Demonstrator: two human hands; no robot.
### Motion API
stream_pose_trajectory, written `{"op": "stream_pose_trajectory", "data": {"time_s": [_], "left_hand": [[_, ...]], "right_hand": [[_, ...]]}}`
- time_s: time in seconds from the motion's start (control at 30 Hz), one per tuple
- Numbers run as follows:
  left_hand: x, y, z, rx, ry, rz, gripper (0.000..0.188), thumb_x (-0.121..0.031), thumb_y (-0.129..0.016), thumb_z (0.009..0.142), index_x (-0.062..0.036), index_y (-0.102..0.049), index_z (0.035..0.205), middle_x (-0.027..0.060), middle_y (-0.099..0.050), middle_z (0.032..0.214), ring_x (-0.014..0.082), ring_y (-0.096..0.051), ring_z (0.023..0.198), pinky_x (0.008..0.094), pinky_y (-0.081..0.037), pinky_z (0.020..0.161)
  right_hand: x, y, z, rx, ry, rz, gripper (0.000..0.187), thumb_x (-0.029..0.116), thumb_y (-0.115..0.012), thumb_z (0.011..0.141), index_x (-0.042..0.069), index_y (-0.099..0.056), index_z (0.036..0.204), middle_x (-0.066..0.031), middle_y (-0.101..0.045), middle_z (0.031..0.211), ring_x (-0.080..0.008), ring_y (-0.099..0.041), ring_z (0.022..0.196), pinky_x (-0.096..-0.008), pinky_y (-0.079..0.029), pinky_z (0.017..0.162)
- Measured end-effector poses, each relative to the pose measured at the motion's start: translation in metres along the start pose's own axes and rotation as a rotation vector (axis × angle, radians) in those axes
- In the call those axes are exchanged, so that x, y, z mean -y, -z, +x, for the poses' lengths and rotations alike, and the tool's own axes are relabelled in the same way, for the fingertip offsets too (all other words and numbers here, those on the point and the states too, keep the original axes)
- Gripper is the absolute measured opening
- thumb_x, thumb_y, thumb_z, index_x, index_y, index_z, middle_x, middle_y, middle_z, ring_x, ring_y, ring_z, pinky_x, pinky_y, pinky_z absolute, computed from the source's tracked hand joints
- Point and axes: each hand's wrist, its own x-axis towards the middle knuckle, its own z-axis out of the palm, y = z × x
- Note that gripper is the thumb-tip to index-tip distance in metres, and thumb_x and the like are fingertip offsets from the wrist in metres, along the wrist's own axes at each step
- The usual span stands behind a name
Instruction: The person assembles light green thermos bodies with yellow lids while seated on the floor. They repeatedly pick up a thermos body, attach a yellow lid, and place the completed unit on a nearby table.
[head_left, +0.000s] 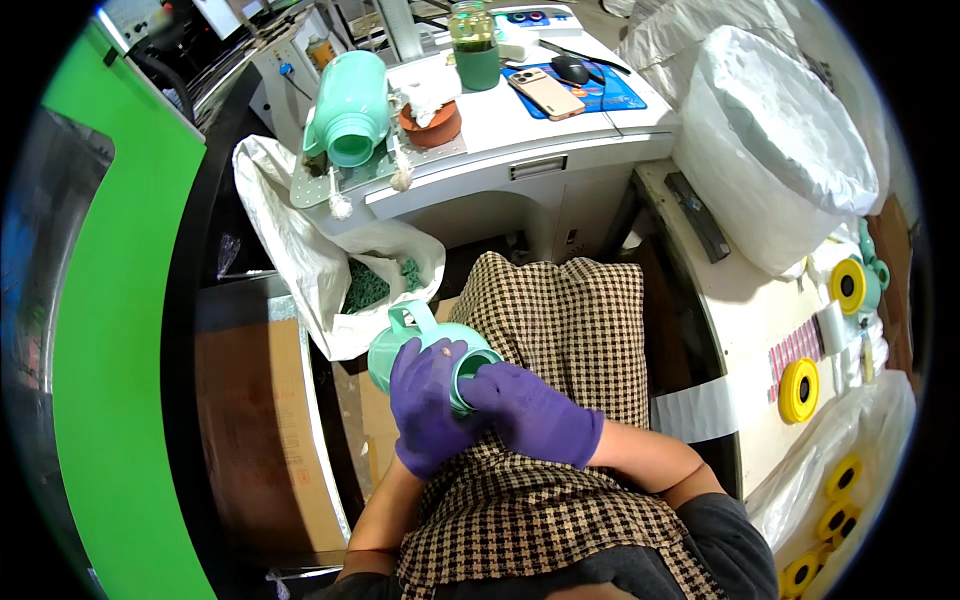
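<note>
Over my lap lies a mint-green plastic jug shell (384, 358), tilted, with its handle loop up and its round open end toward me. My left hand (430, 405), in a purple glove, is wrapped round its side near that end. My right hand (535, 412), gloved the same, is closed at the opening's rim, its fingertips partly hidden at the edge. Whether a small tool sits in those fingers does not show. A second mint-green jug shell (352, 95) lies on the white desk ahead, its open neck facing me.
Below the desk, a white sack (290, 240) holds green plastic scraps (368, 285). A cardboard box (255, 430) stands at left. On the right bench (720, 310) are yellow rings (799, 390) and a large white bag (770, 150). The desk carries a phone (546, 93) and a glass jar (474, 50).
</note>
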Motion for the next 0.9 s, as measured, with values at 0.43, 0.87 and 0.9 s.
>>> {"op": "stream_pose_trajectory", "data": {"time_s": [0.43, 0.87, 0.9], "left_hand": [[-0.012, -0.016, -0.027, 0.378, -0.759, 0.081, 0.036, -0.03, -0.076, 0.085, -0.0297, -0.065, 0.119, -0.0022, -0.067, 0.118, 0.024, -0.06, 0.116, 0.0691, -0.021, 0.114], [-0.011, -0.055, -0.059, 0.41, -0.865, 0.048, 0.027, -0.02, -0.076, 0.081, -0.0324, -0.075, 0.105, -0.0112, -0.066, 0.104, 0.0118, -0.057, 0.108, 0.0688, -0.011, 0.121], [-0.01, -0.055, -0.061, 0.438, -0.846, 0.057, 0.027, -0.019, -0.076, 0.082, -0.0321, -0.075, 0.106, -0.0112, -0.066, 0.104, 0.0115, -0.057, 0.108, 0.0686, -0.011, 0.121]], "right_hand": [[-0.042, 0.122, -0.217, -1.064, -0.206, -0.54, 0.028, 0.006, -0.082, 0.082, 0.005, -0.072, 0.108, -0.0096, -0.073, 0.107, -0.0267, -0.069, 0.102, -0.0383, -0.055, 0.09], [-0.075, 0.152, -0.406, -1.224, -1.309, -1.152, 0.034, 0.036, -0.082, 0.078, 0.016, -0.077, 0.105, -0.0065, -0.067, 0.104, -0.0273, -0.066, 0.09, -0.0415, -0.053, 0.082], [-0.077, 0.152, -0.407, -1.251, -1.321, -1.116, 0.033, 0.036, -0.083, 0.078, 0.017, -0.077, 0.104, -0.0062, -0.067, 0.104, -0.0274, -0.066, 0.091, -0.0416, -0.053, 0.082]]}}
